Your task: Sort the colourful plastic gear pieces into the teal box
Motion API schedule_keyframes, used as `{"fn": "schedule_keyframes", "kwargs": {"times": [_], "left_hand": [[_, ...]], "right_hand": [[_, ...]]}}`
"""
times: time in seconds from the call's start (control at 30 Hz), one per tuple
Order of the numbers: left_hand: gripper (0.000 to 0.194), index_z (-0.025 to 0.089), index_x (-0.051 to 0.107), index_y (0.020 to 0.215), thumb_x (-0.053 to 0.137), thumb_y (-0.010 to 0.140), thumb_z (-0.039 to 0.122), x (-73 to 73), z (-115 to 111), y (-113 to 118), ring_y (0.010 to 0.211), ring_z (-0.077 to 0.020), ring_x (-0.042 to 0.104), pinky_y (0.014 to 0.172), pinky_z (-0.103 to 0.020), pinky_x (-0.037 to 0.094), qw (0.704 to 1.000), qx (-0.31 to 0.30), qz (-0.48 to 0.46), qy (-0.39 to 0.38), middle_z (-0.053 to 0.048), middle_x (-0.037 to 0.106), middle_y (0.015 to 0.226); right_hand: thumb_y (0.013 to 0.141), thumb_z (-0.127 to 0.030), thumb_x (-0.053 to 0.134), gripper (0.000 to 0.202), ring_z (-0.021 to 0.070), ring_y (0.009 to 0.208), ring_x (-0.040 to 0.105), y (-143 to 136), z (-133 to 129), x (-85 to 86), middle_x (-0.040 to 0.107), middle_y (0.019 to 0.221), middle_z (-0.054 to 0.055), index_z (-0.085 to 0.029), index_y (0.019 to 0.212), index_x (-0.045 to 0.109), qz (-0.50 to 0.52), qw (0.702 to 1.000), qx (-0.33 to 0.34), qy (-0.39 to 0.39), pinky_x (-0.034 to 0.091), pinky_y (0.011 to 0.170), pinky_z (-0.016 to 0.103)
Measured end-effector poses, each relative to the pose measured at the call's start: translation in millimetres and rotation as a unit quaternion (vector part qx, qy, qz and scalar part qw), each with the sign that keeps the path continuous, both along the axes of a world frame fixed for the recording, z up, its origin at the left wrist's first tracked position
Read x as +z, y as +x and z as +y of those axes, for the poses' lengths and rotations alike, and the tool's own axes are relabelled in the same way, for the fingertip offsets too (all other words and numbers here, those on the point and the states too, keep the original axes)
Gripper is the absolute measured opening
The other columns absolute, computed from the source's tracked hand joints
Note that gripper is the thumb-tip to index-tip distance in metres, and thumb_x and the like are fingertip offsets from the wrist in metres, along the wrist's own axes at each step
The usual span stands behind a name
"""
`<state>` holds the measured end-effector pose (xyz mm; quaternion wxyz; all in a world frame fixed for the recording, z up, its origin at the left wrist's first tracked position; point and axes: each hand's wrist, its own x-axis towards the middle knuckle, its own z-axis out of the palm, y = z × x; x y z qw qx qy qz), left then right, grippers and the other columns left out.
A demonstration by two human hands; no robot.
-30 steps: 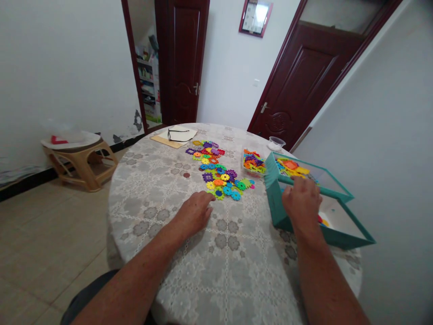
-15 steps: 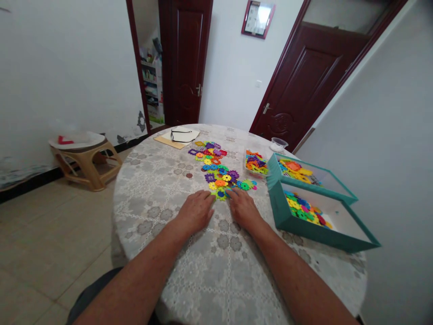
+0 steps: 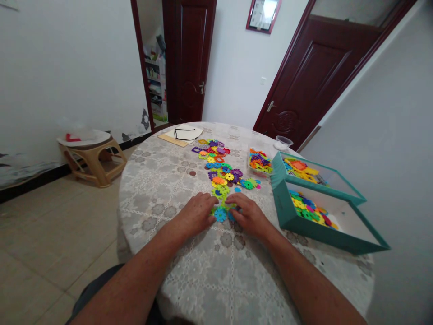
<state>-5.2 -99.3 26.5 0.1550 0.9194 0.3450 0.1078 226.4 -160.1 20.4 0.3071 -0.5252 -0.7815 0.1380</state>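
Observation:
In front of me, a light-blue toothed plastic disc (image 3: 220,214) lies between my two hands, next to yellow-green ones. My left hand (image 3: 199,211) is curled around the left edge of these pieces, its thumb and forefinger at a yellow-green gear partly hidden by the fingers. On the other side, my right hand (image 3: 249,212) has its thumb on a blue gear (image 3: 231,216), with the forefinger reaching over a yellow-green one. Just beyond the fingers sits a yellow-green gear with a dark-blue centre (image 3: 219,192). A cluster of colourful gears (image 3: 225,174) stretches away behind it.
A teal box (image 3: 282,212) with loose gears stands to the right, beside a second teal tray (image 3: 333,170). Near them are a clear container of gears (image 3: 260,162) and a clear bowl (image 3: 283,142). Black glasses (image 3: 184,134) lie on paper at the back left.
The light-blue gear and more yellow-green pieces now show between my hands, nearer to me. My right thumb and fingers have spread around the pieces. The view has shifted slightly.

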Motion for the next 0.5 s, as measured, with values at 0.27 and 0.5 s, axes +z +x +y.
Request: {"fn": "schedule_keyframes", "kwargs": {"times": [0.27,0.5], "left_hand": [[0.026,0.021,0.066,0.113,0.066,0.089,0.031,16.8,-7,-1,0.113,-0.0272,0.061,0.100,-0.038,0.048,0.996,0.047,0.060,-0.045,-0.011,0.065,0.119],[0.032,0.022,0.067,0.122,0.064,0.091,0.031,8.6,-4,-1,0.111,-0.0274,0.063,0.095,-0.037,0.049,0.998,0.028,0.043,-0.044,-0.010,0.065,0.118]], "right_hand": [[0.090,-0.031,0.069,0.019,0.0200,0.087,0.062,20,-6,12.0,0.068,0.097,0.007,-0.017,0.103,0.070,-0.129,0.977,-0.102,-0.135,0.044,0.079,0.030],[0.086,-0.020,0.068,0.005,0.0171,0.082,0.058,1,-9,11.4,0.065,0.088,0.002,-0.019,0.090,0.065,-0.106,0.979,-0.070,-0.162,0.038,0.073,0.027]]}}
